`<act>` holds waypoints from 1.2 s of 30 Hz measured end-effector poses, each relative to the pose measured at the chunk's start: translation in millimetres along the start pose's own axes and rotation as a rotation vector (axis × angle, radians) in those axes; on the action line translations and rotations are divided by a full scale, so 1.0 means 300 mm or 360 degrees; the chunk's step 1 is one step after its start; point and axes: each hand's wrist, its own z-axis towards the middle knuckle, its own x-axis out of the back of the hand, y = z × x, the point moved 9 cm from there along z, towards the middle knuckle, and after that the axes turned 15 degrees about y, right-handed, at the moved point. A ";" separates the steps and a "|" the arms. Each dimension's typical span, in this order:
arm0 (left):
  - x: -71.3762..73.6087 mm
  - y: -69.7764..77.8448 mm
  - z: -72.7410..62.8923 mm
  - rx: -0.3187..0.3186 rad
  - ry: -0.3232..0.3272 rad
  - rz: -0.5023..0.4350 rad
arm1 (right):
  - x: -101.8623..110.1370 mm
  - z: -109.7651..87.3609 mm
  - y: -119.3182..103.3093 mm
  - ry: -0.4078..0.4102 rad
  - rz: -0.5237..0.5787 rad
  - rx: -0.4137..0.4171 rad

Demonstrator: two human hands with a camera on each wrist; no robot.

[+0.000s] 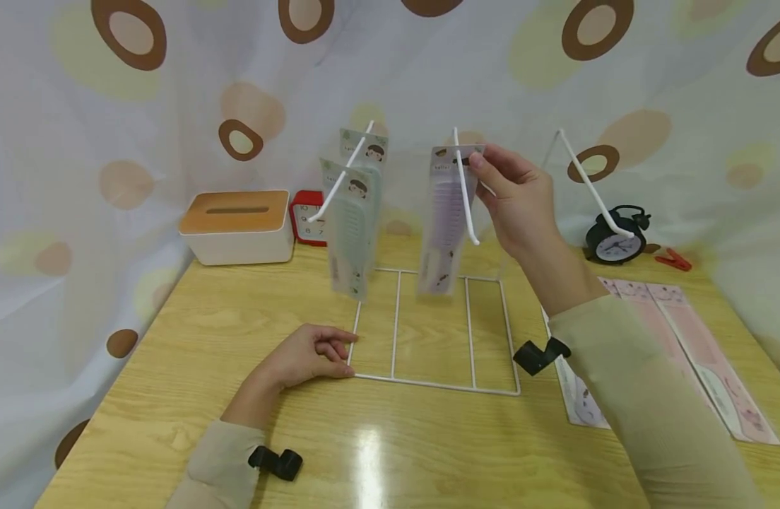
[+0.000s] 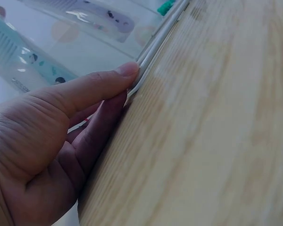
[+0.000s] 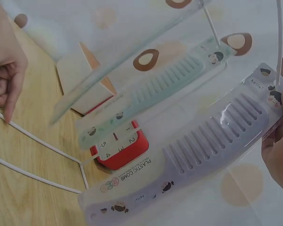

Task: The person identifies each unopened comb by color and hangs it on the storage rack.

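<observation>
My right hand (image 1: 520,194) pinches the top corner of a packaged purple comb (image 3: 217,134), which hangs on the middle prong of a white wire display rack (image 1: 428,384). Printed on the clear pack are the words "plastic comb". On the left prong hang two packaged green combs (image 1: 348,226), one in front of the other. Low on the table, my left hand (image 1: 307,357) holds the rack's base near its front left corner. Thumb and finger meet at the wire in the left wrist view. Nothing hangs from the rack's right prong (image 1: 593,187).
Pink packaged combs (image 1: 701,353) lie flat at the right, partly behind my right sleeve. Along the back stand a tissue box (image 1: 237,237) with a wooden lid, a red clock (image 1: 309,215) and a black alarm clock (image 1: 615,240). A red clip (image 1: 672,259) lies beside the latter.
</observation>
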 end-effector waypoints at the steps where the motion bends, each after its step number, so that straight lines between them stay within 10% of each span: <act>1: -0.001 -0.003 -0.004 0.0009 0.0000 -0.0006 | -0.001 0.010 0.005 0.0018 -0.0007 -0.0013; 28: -0.004 -0.007 0.002 -0.0012 0.0026 0.0048 | 0.086 0.030 0.000 -0.0123 -0.0209 -0.0105; 36: 0.002 -0.007 0.001 -0.0007 0.0020 0.0023 | 0.262 -0.022 -0.023 -0.0204 -0.0978 0.0023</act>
